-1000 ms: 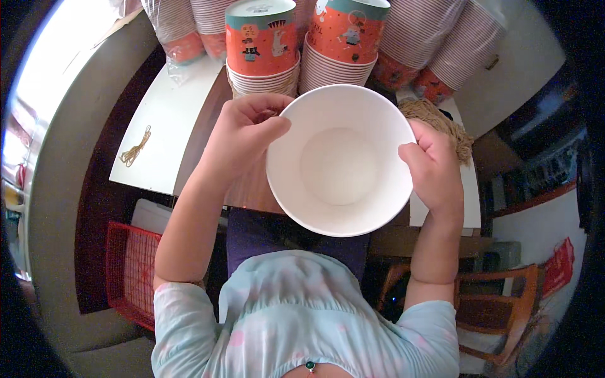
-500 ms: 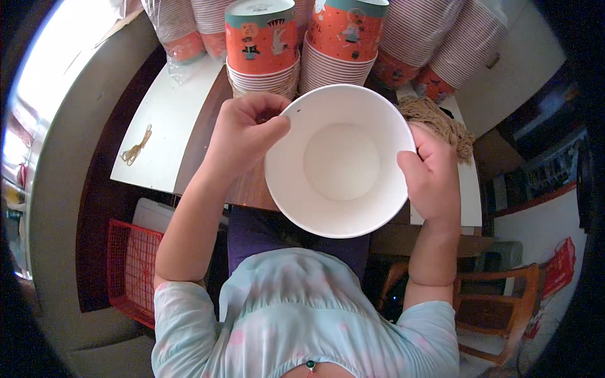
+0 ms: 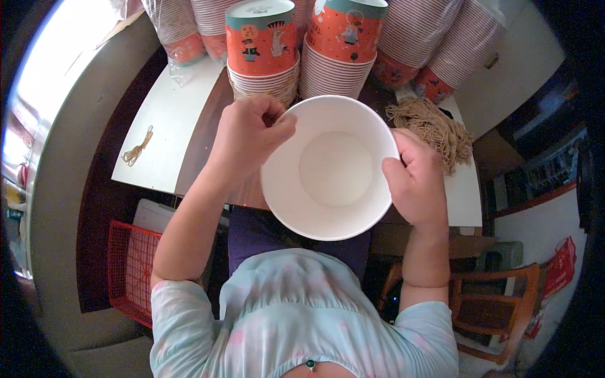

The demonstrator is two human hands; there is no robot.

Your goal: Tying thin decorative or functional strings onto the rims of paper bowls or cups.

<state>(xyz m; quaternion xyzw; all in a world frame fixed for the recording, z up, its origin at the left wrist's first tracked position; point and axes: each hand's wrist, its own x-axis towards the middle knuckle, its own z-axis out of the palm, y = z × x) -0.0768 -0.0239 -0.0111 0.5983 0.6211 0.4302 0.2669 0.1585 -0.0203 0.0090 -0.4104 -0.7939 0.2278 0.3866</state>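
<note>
A white-lined round paper bucket (image 3: 334,220) is held up in front of me, its open mouth facing me and nothing inside. My right hand (image 3: 417,176) grips its right side, thumb by the rim and fingers around the outside. At the upper left edge, my left hand (image 3: 255,129) is closed in a pinch, the thumb tip over the rim and the fingers partly behind it. Whether anything thin lies between those fingertips is hidden. Beyond the bucket stand two upside-down stacks of orange-and-green printed paper buckets (image 3: 261,47).
A bundle of tan cords (image 3: 435,132) lies right of the bucket, and a small looped cord (image 3: 138,148) on the white tabletop (image 3: 161,126) at left. Plastic-wrapped bucket stacks (image 3: 416,31) line the back. A red basket (image 3: 129,271) and a wooden chair (image 3: 498,309) flank me.
The bucket and my right hand have shifted slightly left and nearer to me. A small hole by the left rim, visible before, is now covered by my left thumb.
</note>
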